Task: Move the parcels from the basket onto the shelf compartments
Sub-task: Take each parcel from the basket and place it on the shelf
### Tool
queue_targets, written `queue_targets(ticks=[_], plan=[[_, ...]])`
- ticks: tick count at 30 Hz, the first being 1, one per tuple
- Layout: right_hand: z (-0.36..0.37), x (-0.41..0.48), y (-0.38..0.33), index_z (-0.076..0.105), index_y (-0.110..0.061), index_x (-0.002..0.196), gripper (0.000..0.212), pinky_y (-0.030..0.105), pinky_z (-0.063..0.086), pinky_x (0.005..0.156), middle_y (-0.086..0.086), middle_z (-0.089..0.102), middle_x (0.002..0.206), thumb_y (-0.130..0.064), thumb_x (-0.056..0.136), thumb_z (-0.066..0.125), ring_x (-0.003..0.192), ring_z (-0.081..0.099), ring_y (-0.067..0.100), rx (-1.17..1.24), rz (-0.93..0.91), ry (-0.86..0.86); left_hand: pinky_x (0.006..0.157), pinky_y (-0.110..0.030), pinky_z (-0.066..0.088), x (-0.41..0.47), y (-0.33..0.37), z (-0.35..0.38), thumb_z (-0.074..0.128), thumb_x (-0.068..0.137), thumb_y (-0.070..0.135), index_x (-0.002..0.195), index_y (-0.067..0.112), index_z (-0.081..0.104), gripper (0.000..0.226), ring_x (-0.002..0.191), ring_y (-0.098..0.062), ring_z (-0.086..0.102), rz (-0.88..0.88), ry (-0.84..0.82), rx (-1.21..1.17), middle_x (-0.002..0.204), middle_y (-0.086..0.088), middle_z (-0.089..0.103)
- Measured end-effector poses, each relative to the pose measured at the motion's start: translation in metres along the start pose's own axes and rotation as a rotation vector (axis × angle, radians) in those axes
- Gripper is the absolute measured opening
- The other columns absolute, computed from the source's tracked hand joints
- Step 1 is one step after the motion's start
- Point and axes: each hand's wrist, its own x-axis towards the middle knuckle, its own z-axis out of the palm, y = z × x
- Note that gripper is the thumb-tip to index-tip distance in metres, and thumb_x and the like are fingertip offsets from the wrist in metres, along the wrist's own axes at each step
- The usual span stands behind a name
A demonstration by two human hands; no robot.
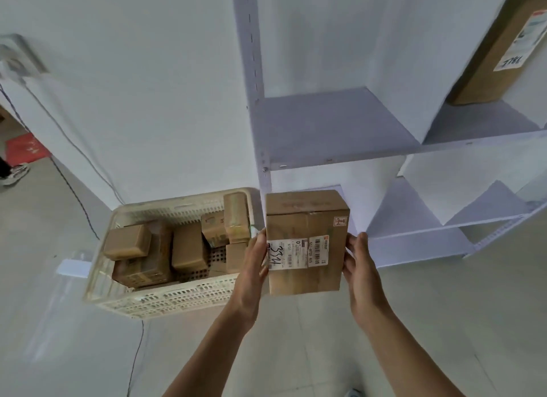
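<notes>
Two hands hold a cardboard parcel [305,275] before the shelf.
The left hand [254,266] and right hand [359,266] grip opposite sides of the brown, taped box, which is in the air just right of the basket [177,299]; white barcode labels with handwritten digits cover its face. The pale slotted basket on the floor holds more brown parcels [186,248]. Farther off, the white shelf [325,124] carries a tall parcel [488,56] far right.
</notes>
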Motion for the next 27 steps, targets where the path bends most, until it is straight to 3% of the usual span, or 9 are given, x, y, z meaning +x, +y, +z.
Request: queue_targets(ticks=[3,7,13,18,20,23,27], plan=[[-0.040,0.034,0.002,0.065,-0.040,0.114,0.048,0.021,0.042,0.096,-0.034,0.076,0.097,-0.051,0.112,0.018,0.099,0.067,-0.014,-0.023,0.047,0.001,0.114,-0.033,0.038,0.025,-0.015,0.043,0.036,0.101,0.074,0.143,0.053,0.053,0.050,0.129,0.011,0.058,-0.066,0.043,-0.019,0.138,0.030,0.066],[-0.074,0.077,0.008,0.067,-0.037,0.115,0.052,0.024,0.040,0.105,-0.029,0.077,0.103,-0.053,0.111,0.018,0.114,0.064,-0.006,-0.028,0.108,-0.027,0.126,-0.046,0.031,0.059,-0.032,0.080,0.039,0.101,0.076,0.133,0.064,0.057,0.039,0.142,-0.006,0.053,-0.122,0.063,-0.043,0.147,0.021,0.063],[-0.085,0.143,0.016,0.068,-0.036,0.114,0.054,0.032,0.039,0.116,-0.025,0.078,0.105,-0.056,0.110,0.018,0.115,0.066,0.000,-0.037,0.129,-0.016,0.126,-0.040,0.028,0.118,-0.050,0.100,0.039,0.092,0.074,0.129,0.062,0.054,0.042,0.126,0.017,0.051,-0.154,0.085,-0.077,0.121,0.046,0.065],[-0.083,0.191,0.033,0.067,-0.039,0.119,0.057,0.038,0.035,0.125,-0.026,0.076,0.112,-0.070,0.095,0.025,0.124,0.062,0.002,-0.044,0.108,0.003,0.129,-0.043,0.028,0.165,-0.074,0.099,0.040,0.091,0.080,0.138,0.054,0.048,0.055,0.131,0.015,0.049,-0.117,0.064,-0.052,0.135,0.038,0.060],[-0.081,0.211,0.044,0.065,-0.040,0.124,0.058,0.037,0.034,0.125,-0.025,0.074,0.119,-0.070,0.097,0.024,0.126,0.061,-0.001,-0.046,0.089,0.009,0.127,-0.037,0.033,0.182,-0.087,0.096,0.041,0.085,0.085,0.140,0.052,0.043,0.065,0.132,0.017,0.049,-0.078,0.035,0.004,0.132,0.045,0.057],[-0.082,0.237,0.065,0.062,-0.040,0.129,0.054,0.024,0.038,0.114,-0.032,0.073,0.115,-0.060,0.108,0.016,0.114,0.063,-0.014,-0.043,0.070,-0.001,0.129,-0.047,0.030,0.211,-0.108,0.091,0.037,0.092,0.080,0.147,0.046,0.042,0.065,0.142,0.006,0.045,-0.078,0.027,-0.005,0.135,0.043,0.055],[-0.079,0.266,0.088,0.063,-0.041,0.125,0.054,0.016,0.039,0.103,-0.035,0.073,0.110,-0.057,0.109,0.013,0.109,0.064,-0.018,-0.044,0.053,-0.011,0.117,-0.035,0.034,0.244,-0.133,0.090,0.036,0.081,0.084,0.139,0.055,0.042,0.065,0.131,0.018,0.048,-0.071,0.041,-0.016,0.127,0.048,0.057]])
